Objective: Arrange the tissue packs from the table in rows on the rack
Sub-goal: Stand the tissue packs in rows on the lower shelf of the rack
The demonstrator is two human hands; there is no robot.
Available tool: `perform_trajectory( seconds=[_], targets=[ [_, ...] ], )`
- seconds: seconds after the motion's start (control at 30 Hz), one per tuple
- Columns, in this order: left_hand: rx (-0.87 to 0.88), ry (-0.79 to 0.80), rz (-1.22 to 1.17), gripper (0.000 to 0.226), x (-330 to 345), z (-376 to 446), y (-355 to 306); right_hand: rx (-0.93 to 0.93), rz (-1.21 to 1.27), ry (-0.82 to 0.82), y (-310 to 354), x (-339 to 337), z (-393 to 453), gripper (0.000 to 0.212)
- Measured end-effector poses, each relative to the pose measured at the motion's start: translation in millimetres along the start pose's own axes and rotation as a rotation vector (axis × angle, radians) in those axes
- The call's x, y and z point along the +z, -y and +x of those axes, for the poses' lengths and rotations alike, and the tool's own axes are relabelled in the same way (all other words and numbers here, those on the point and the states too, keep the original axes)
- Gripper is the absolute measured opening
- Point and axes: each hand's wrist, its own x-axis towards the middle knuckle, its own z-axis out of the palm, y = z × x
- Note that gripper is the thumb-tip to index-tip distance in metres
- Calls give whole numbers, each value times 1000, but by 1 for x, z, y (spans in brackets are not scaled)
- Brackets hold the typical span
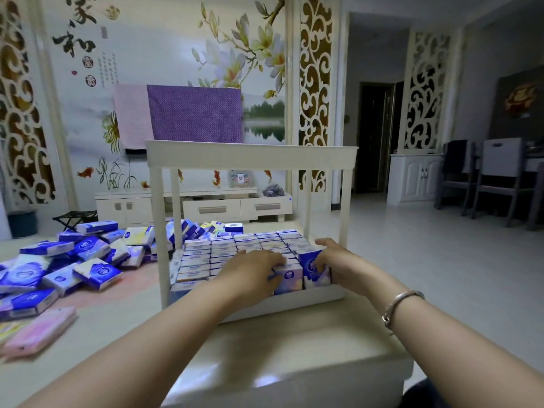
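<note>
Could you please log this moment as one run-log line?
left hand: on tissue pack | right hand: grips second pack | rack rows filling | pile remains

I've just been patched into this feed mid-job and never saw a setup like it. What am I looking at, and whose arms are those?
There is no machine: a person wears one camera on the head, looking forward and down at bare arms. The left hand and the right hand each hold an upright tissue pack at the front right of the white rack, whose lower shelf is already filled with rows of packs. A loose pile of packs lies on the table to the left.
</note>
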Motion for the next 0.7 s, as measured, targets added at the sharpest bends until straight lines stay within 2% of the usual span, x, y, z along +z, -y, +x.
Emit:
perform_trajectory(
  seconds=[0.07, 0.17, 0.23, 0.3, 0.37, 0.43, 0.57, 0.7],
  targets=[
    [-16, -3, -54, 42, 1, -1, 1, 30, -34, -27, -4, 5, 3, 68],
    [-35, -4, -68, 41, 4, -2, 3, 42, -311, -34, -2, 6, 1, 64],
    [-38, -6, -63, 41, 4, -2, 3, 39, -465, -13, 2, 5, -5, 74],
    [-33, 5, -45, 42, 5, -1, 3, -81, -619, -7, 2, 5, -11, 81],
    [-10, 18, -7, 41, 5, -1, 2, -204, -824, 2, 1, 7, -19, 76],
    [10, 29, 26, 40, 5, -2, 1, -211, -963, 33, 0, 6, -22, 75],
    [34, 52, 41, 41, 4, -6, 0, -201, -962, 67, 6, 5, -24, 71],
    [26, 64, 29, 38, 2, -10, 0, -152, -613, 40, 8, -1, -22, 66]
  ],
)
